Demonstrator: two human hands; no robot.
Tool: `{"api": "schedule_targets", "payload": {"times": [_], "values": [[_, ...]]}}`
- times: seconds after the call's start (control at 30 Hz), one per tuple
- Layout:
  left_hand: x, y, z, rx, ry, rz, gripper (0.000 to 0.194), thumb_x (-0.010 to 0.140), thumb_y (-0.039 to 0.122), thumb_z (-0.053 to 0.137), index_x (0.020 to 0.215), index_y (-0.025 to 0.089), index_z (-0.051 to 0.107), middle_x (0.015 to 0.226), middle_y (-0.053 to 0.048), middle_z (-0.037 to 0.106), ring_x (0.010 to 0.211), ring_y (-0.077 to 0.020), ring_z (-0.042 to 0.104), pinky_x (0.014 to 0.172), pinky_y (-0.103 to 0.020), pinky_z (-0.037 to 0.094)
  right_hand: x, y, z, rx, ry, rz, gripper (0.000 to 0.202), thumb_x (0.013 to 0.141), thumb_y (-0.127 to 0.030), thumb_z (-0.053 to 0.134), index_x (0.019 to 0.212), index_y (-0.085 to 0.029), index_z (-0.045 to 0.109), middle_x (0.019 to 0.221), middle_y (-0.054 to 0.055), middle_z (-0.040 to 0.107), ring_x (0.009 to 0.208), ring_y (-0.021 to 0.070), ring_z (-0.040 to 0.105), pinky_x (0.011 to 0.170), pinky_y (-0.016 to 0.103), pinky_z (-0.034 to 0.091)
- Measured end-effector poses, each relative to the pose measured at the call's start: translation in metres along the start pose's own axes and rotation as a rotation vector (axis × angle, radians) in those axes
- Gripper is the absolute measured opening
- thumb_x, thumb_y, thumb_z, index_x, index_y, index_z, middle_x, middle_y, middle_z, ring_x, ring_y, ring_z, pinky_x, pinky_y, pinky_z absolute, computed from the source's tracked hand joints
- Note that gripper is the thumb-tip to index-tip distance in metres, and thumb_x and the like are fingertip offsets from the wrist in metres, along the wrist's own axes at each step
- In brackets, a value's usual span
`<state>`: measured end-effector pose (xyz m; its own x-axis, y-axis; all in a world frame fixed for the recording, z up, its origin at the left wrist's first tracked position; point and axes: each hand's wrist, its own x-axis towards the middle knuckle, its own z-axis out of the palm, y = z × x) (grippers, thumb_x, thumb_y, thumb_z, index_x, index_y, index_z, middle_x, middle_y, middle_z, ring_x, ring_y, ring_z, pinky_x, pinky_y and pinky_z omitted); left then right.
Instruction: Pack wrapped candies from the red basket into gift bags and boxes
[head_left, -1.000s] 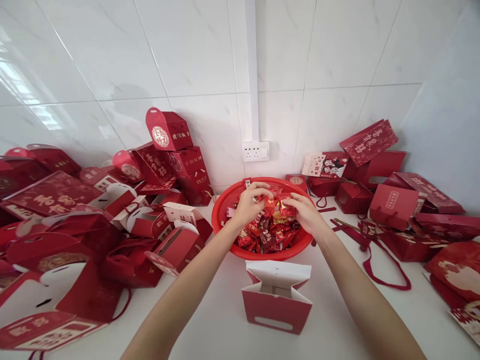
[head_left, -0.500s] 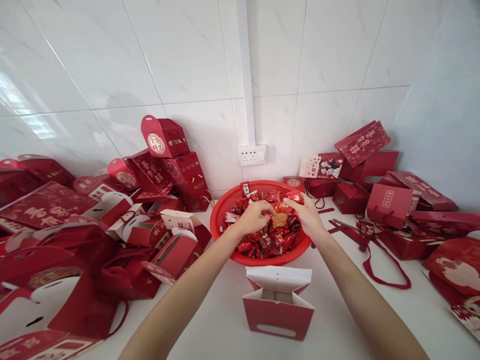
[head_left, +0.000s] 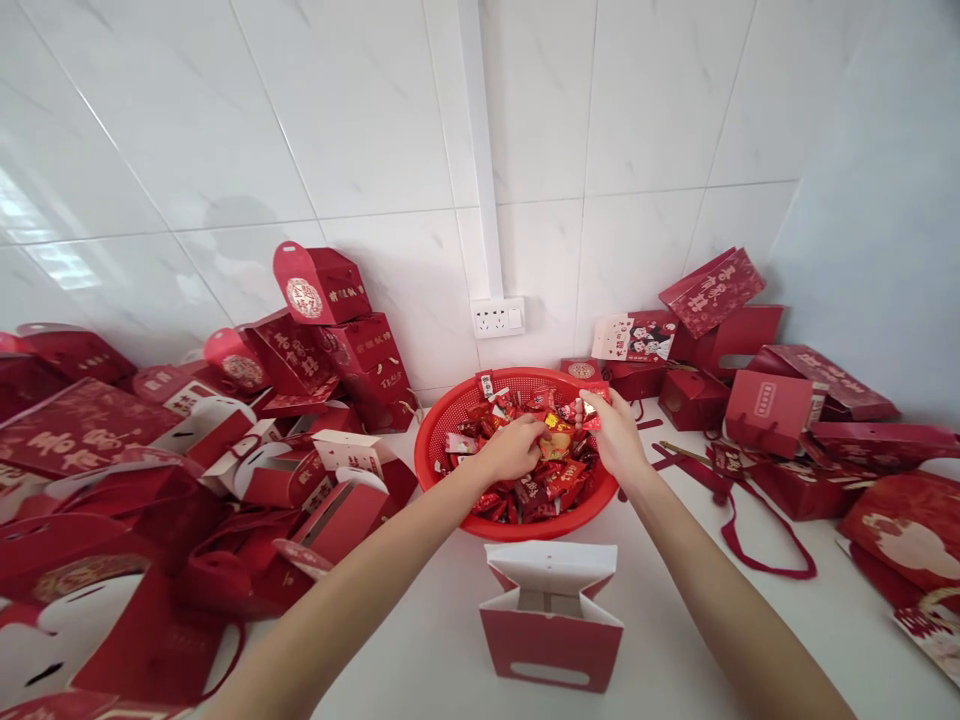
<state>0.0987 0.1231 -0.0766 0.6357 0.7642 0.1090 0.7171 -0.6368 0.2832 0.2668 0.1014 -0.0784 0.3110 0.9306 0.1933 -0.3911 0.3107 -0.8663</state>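
A round red plastic basket [head_left: 429,440] stands on the white table, filled with wrapped candies [head_left: 551,475], mostly red with gold print. Over the middle of the heap is my left hand [head_left: 517,447], its fingers curled down and closed among the wrappers; what they pinch, if anything, is hidden. My right hand [head_left: 621,432] is above the basket's right side, closed on red-wrapped candies [head_left: 592,400] held by thumb and fingers. In front of the basket an open red paper gift box [head_left: 551,640] stands upright, white flap raised toward the basket; part of its inside shows.
Many red gift boxes [head_left: 330,285] are stacked and heaped on the left. More boxes [head_left: 769,410] lie on the right, beside a loose red ribbon [head_left: 772,560]. The tiled wall behind carries a socket [head_left: 497,318] and a white cable duct [head_left: 480,150].
My left hand has lowered onto the candies, its fingers reaching deeper. The right hand stays at the right side with its candies. The view has shifted slightly.
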Motion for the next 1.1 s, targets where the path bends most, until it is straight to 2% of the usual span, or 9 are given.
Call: {"api": "schedule_targets", "payload": {"times": [0.23, 0.33, 0.4, 0.47, 0.6, 0.67, 0.77, 0.93, 1.1], "values": [[0.04, 0.003, -0.015, 0.073, -0.043, -0.026, 0.047, 0.083, 0.003, 0.051, 0.126, 0.013, 0.065, 0.133, -0.017, 0.064, 0.123, -0.0283, 0.061, 0.106, -0.038, 0.048, 0.004, 0.0, -0.002, 0.089, 0.045, 0.003, 0.03, 0.065, -0.037, 0.084, 0.067, -0.026, 0.056, 0.058, -0.005, 0.058, 0.057, 0.0152, 0.054, 0.058, 0.032, 0.046], [0.052, 0.002, -0.016, 0.098, -0.07, -0.133, 0.04, 0.083, 0.012, 0.058, 0.122, 0.01, 0.068, 0.132, -0.023, 0.063, 0.119, -0.0364, 0.064, 0.1, -0.046, 0.05, 0.007, -0.001, -0.004, 0.125, 0.061, 0.007, 0.029, 0.063, -0.035, 0.084, 0.068, -0.025, 0.057, 0.058, -0.005, 0.058, 0.056, 0.0143, 0.054, 0.057, 0.031, 0.047], [0.054, 0.001, -0.017, 0.103, -0.079, -0.204, 0.037, 0.079, 0.018, 0.065, 0.114, 0.009, 0.071, 0.13, -0.026, 0.063, 0.115, -0.0418, 0.064, 0.095, -0.051, 0.051, 0.009, -0.001, -0.006, 0.148, 0.068, 0.012, 0.027, 0.062, -0.034, 0.082, 0.067, -0.025, 0.056, 0.057, -0.005, 0.058, 0.056, 0.0142, 0.055, 0.058, 0.031, 0.047], [0.052, -0.003, -0.019, 0.085, -0.093, -0.251, 0.028, 0.074, 0.022, 0.07, 0.098, 0.01, 0.075, 0.12, -0.024, 0.068, 0.109, -0.0426, 0.066, 0.091, -0.05, 0.052, 0.01, -0.001, -0.007, 0.171, 0.08, 0.018, 0.026, 0.062, -0.033, 0.079, 0.066, -0.025, 0.055, 0.057, -0.004, 0.058, 0.055, 0.0145, 0.055, 0.058, 0.032, 0.047], [0.046, -0.018, -0.028, -0.032, -0.1, -0.277, 0.005, 0.063, 0.016, 0.071, 0.068, 0.015, 0.073, 0.082, -0.011, 0.073, 0.088, -0.0324, 0.068, 0.079, -0.039, 0.051, 0.01, -0.003, -0.007, 0.21, 0.094, 0.027, 0.024, 0.061, -0.032, 0.077, 0.064, -0.025, 0.055, 0.056, -0.003, 0.058, 0.056, 0.0154, 0.054, 0.056, 0.031, 0.045], [0.043, -0.028, -0.033, -0.127, -0.057, -0.27, 0.007, 0.062, 0.014, 0.07, 0.068, 0.016, 0.074, 0.071, -0.005, 0.07, 0.078, -0.0257, 0.066, 0.074, -0.033, 0.049, 0.01, -0.004, -0.007, 0.223, 0.084, 0.034, 0.023, 0.061, -0.032, 0.078, 0.063, -0.025, 0.055, 0.056, -0.003, 0.058, 0.057, 0.0157, 0.055, 0.055, 0.03, 0.045], [0.038, -0.042, -0.04, -0.296, 0.069, -0.267, 0.01, 0.067, 0.02, 0.07, 0.074, 0.016, 0.076, 0.071, -0.002, 0.069, 0.072, -0.0186, 0.062, 0.071, -0.028, 0.046, 0.009, -0.005, -0.006, 0.232, 0.067, 0.046, 0.023, 0.061, -0.031, 0.077, 0.062, -0.024, 0.056, 0.057, -0.002, 0.059, 0.057, 0.015, 0.056, 0.054, 0.029, 0.046], [0.034, -0.054, -0.044, -0.555, 0.269, -0.282, 0.019, 0.073, 0.032, 0.069, 0.074, 0.014, 0.073, 0.067, 0.0, 0.065, 0.062, -0.0132, 0.054, 0.064, -0.026, 0.043, 0.009, -0.005, -0.006, 0.246, 0.066, 0.072, 0.02, 0.062, -0.028, 0.075, 0.061, -0.021, 0.057, 0.056, -0.002, 0.06, 0.053, 0.0123, 0.054, 0.052, 0.025, 0.045], [0.034, -0.055, -0.041, -0.76, 0.348, -0.296, 0.035, 0.072, 0.05, 0.072, 0.067, 0.015, 0.065, 0.054, 0.003, 0.054, 0.049, -0.0099, 0.044, 0.052, -0.024, 0.035, 0.007, -0.007, -0.004, 0.264, 0.081, 0.108, 0.013, 0.062, -0.023, 0.073, 0.064, -0.019, 0.061, 0.056, -0.001, 0.063, 0.053, 0.0112, 0.055, 0.051, 0.023, 0.046]]}}
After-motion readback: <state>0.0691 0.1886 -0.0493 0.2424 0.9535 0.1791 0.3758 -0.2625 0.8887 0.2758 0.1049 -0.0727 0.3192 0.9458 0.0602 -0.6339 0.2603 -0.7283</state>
